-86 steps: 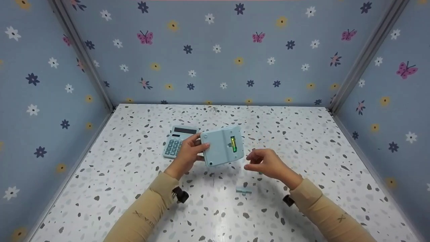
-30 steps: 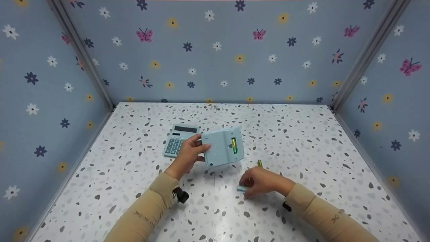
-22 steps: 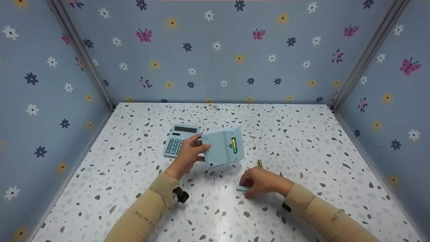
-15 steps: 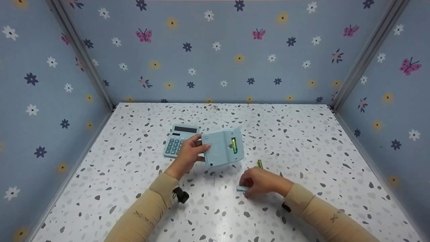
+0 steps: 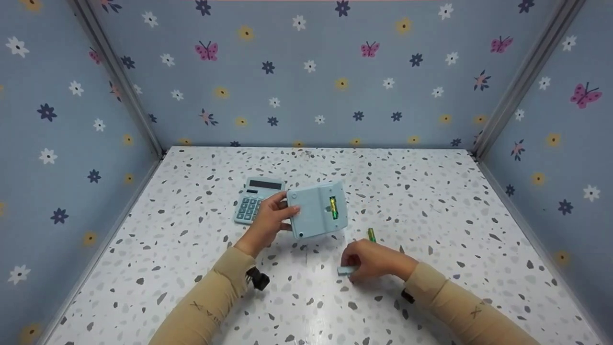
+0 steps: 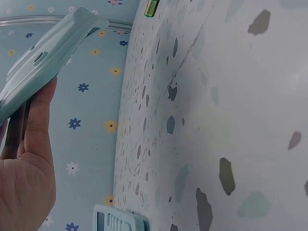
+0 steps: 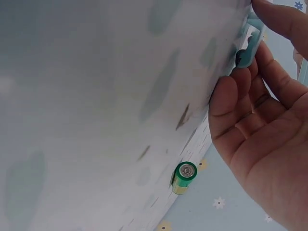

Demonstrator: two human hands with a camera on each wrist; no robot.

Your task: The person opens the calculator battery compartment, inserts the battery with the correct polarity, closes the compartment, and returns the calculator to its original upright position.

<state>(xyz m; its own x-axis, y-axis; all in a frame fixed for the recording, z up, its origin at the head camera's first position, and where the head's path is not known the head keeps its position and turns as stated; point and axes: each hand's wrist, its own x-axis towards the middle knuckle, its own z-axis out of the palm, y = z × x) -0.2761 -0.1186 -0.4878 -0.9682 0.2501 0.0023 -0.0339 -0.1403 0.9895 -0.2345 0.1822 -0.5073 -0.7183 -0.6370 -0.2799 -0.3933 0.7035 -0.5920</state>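
Note:
My left hand [image 5: 269, 218] grips a light blue calculator [image 5: 311, 211] by its left edge, its back toward the head camera. A green and yellow battery [image 5: 334, 207] sits in the uncovered slot in that back. Low over the table, my right hand [image 5: 376, 261] pinches a small light blue cover [image 5: 344, 270] between thumb and fingers; the right wrist view shows the cover [image 7: 251, 48] at the fingertips. Part of it is hidden by the fingers. Just beyond the right hand lies a loose battery [image 5: 371, 234], also seen in the right wrist view [image 7: 185, 177].
A second light blue calculator [image 5: 247, 208] lies face up behind my left hand, partly covered by it. The speckled white table [image 5: 431, 201] is bounded by blue flowered panels [image 5: 306, 72] at the back and both sides.
My right hand has come down and nearer to me from beside the held calculator and taken hold of the small cover. The loose battery has come into clearer view. The left hand has barely moved.

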